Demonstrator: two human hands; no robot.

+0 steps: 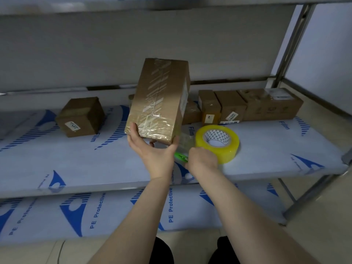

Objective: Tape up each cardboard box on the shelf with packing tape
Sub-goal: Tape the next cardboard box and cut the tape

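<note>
Tall brown cardboard box (160, 100) – taped, tilted, raised off shelf, yellowish tape roll (218, 142) lying flat beside

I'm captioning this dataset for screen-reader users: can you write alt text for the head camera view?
A person's left hand holds a taped cardboard box tilted over a film-covered shelf, while the right hand grips a green tool beside a yellow tape roll. Smaller boxes sit behind.

Site: I read this as a storeroom or parcel-packing area | evidence: steel rack (292, 44), shelves (266, 149) covered in blue-printed PE protective film | labelled cartons (231, 104) in a row at the back | tape roll (217, 143) | bare walls (327, 44).
</note>
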